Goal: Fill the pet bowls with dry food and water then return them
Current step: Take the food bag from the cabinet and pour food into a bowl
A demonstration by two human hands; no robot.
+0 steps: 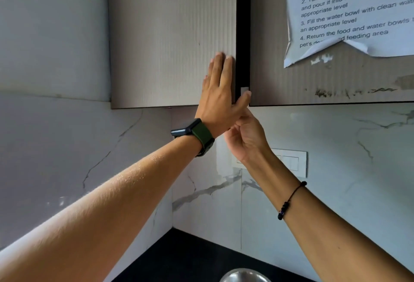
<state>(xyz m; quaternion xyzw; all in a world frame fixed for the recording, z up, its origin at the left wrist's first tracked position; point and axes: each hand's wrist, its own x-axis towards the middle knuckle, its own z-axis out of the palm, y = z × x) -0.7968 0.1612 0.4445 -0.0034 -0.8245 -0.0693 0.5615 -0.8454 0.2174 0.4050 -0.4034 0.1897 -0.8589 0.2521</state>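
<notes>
At upper cabinet door [172, 42], left hand [218, 93] flat, fingers upward, right hand [244, 134] seemingly curled below.

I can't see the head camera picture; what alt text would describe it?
A person's left hand presses flat on a wall cupboard door, while the right hand curls below its lower corner. A printed instruction sheet hangs on the next door; a metal bowl sits below.

Above the matt black counter [179, 257], a shiny metal bowl [245, 275] is gleaming. The marble-look wall [336, 147] is showing a smooth sheen. 2 ribbed, matt wood-grain doors [170, 46] are carrying creased paper sheets [349, 13].
</notes>
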